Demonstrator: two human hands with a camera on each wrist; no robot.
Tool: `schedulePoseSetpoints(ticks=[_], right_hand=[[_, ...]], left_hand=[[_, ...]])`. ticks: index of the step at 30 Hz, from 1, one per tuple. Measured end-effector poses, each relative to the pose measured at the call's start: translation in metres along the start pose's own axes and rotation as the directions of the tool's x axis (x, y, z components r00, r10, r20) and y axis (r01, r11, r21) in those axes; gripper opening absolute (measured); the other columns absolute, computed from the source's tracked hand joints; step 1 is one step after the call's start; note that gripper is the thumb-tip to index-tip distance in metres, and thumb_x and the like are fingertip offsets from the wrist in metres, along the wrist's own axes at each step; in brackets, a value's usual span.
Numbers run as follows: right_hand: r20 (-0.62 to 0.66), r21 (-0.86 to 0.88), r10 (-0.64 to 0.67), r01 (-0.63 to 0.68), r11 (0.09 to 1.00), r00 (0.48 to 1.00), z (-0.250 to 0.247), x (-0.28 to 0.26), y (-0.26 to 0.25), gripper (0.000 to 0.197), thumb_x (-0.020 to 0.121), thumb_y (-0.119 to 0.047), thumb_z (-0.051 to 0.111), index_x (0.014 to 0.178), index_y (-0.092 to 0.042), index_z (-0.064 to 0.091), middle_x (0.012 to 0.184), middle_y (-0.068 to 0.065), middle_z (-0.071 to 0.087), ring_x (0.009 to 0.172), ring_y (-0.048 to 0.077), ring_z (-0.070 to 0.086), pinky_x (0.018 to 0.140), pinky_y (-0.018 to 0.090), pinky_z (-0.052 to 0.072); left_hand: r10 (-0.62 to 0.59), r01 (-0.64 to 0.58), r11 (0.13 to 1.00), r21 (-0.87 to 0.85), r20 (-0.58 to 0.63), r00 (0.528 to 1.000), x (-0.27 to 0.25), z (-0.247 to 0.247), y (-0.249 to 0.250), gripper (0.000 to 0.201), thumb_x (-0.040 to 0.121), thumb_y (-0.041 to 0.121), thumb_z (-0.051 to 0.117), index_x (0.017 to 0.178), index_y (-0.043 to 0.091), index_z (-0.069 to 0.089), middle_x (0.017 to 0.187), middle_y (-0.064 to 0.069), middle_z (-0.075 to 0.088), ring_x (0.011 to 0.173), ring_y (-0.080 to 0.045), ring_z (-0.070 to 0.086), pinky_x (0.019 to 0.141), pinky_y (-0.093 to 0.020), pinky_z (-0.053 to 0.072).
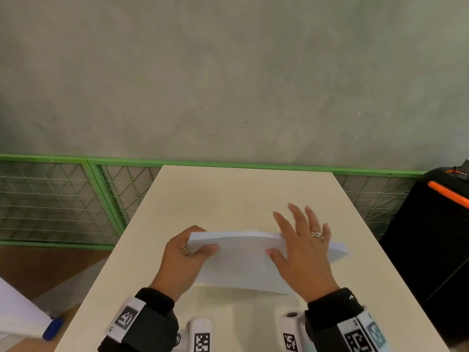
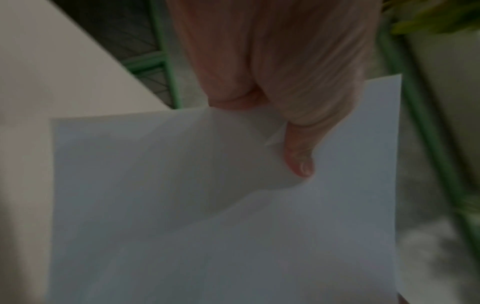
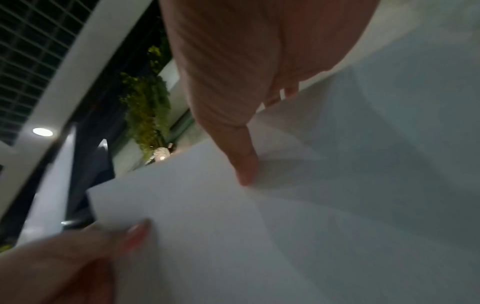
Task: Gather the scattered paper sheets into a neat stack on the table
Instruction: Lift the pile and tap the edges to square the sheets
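A stack of white paper sheets [image 1: 241, 262] is held tilted over the middle of the beige table [image 1: 241, 189], its far edge raised. My left hand [image 1: 182, 252] grips the stack's left end, thumb on the near face and fingers behind it. My right hand [image 1: 302, 245] lies flat on the right part of the stack, fingers straight and reaching past the far edge, thumb spread on the sheet. In the left wrist view the left thumb [image 2: 298, 162] presses on the paper [image 2: 207, 226]. In the right wrist view the right thumb [image 3: 244, 166] rests on the paper [image 3: 298, 236].
A black case with orange trim [image 1: 431, 237] stands close to the table's right side. A green mesh fence [image 1: 76, 199] runs behind the table below a grey wall. At the lower left lie a white sheet [image 1: 17, 313] and a blue pen [image 1: 52, 329] on another surface.
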State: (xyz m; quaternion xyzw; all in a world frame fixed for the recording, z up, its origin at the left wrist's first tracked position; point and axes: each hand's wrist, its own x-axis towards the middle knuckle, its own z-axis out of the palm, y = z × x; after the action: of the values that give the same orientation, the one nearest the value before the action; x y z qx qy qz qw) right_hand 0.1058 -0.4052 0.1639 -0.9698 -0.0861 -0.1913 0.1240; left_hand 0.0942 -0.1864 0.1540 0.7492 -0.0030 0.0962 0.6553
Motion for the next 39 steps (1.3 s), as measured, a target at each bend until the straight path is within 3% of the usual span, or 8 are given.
schedulePoseSetpoints(ticks=[3,9,12,15,19,24,28,39], right_hand=[[-0.035,0.046,-0.07,0.072,0.996,0.997,-0.011,0.004,-0.017,0.047,0.062,-0.027,0.075,0.105,-0.022,0.059,0.09,-0.004,0.071,0.096,0.028,0.065,0.092,0.06,0.04],[0.13,0.498,0.064,-0.121,0.859,0.989,-0.025,0.008,-0.015,0.011,0.072,-0.03,0.049,0.062,-0.031,0.044,0.051,-0.012,0.044,0.056,0.007,0.043,0.067,0.028,0.032],[0.118,0.704,0.221,-0.239,0.669,0.968,-0.026,0.006,-0.01,0.009,0.071,-0.025,0.054,0.07,-0.017,0.057,0.068,0.006,0.064,0.065,0.019,0.058,0.055,0.024,0.039],[0.153,0.839,0.297,-0.282,0.464,0.943,-0.021,0.003,0.0,0.02,0.08,-0.004,0.061,0.073,-0.022,0.059,0.073,-0.001,0.064,0.058,0.0,0.06,0.05,0.011,0.045],[0.227,0.928,0.357,-0.313,0.203,0.906,-0.009,-0.003,0.009,0.025,0.082,0.003,0.057,0.083,-0.022,0.063,0.074,-0.003,0.072,0.066,0.009,0.065,0.056,0.018,0.051],[0.284,0.941,0.362,-0.33,0.071,0.888,0.006,-0.011,0.014,0.022,0.084,0.003,0.054,0.09,-0.016,0.064,0.073,-0.007,0.075,0.067,0.008,0.068,0.053,0.016,0.053],[0.32,0.929,0.361,-0.365,0.061,0.876,0.016,-0.018,0.015,0.02,0.083,0.003,0.056,0.093,-0.012,0.064,0.079,-0.003,0.073,0.066,0.007,0.069,0.054,0.015,0.052],[0.343,0.919,0.313,-0.385,0.082,0.885,0.021,-0.017,0.014,0.022,0.079,0.0,0.062,0.099,-0.009,0.064,0.089,0.006,0.072,0.072,0.011,0.07,0.058,0.021,0.054]], left_hand=[[0.175,-0.182,0.973,0.139,0.064,0.983,0.004,0.001,0.026,0.016,0.071,0.011,0.068,0.065,0.024,0.061,0.068,0.012,0.065,0.062,0.001,0.056,0.058,-0.008,0.039],[0.392,-0.384,0.829,0.407,0.068,0.917,0.008,0.006,0.073,0.018,0.073,0.033,0.061,0.084,0.047,0.058,0.096,0.048,0.054,0.094,0.023,0.044,0.09,-0.011,0.037],[0.407,-0.27,0.785,0.558,-0.136,0.903,0.016,0.005,0.072,0.075,0.061,0.052,0.062,0.13,0.043,0.035,0.142,0.016,0.039,0.129,0.0,0.024,0.114,-0.052,0.019],[0.212,-0.05,0.901,0.43,-0.339,0.917,0.019,0.001,0.064,0.12,0.056,0.038,0.083,0.148,0.027,0.007,0.159,-0.002,0.004,0.145,-0.016,0.003,0.118,-0.047,0.009],[-0.009,-0.022,0.989,-0.144,-0.209,0.978,0.017,0.003,0.051,0.109,0.057,0.017,0.083,0.145,0.023,0.019,0.149,-0.007,0.039,0.133,-0.021,0.044,0.105,-0.043,0.041],[-0.083,0.073,0.989,-0.125,-0.069,0.994,0.016,0.004,0.04,0.027,0.072,0.009,0.073,0.093,0.023,0.063,0.097,0.0,0.071,0.088,-0.022,0.066,0.071,-0.03,0.05],[-0.113,0.102,0.984,-0.147,-0.069,0.991,0.012,0.003,0.026,0.027,0.076,-0.001,0.069,0.085,0.025,0.064,0.075,0.009,0.075,0.067,-0.003,0.069,0.058,-0.018,0.052],[-0.161,0.149,0.981,-0.128,-0.09,0.983,0.003,0.003,0.004,0.026,0.08,0.001,0.064,0.091,0.024,0.059,0.094,-0.004,0.068,0.082,-0.017,0.064,0.064,-0.022,0.048]])
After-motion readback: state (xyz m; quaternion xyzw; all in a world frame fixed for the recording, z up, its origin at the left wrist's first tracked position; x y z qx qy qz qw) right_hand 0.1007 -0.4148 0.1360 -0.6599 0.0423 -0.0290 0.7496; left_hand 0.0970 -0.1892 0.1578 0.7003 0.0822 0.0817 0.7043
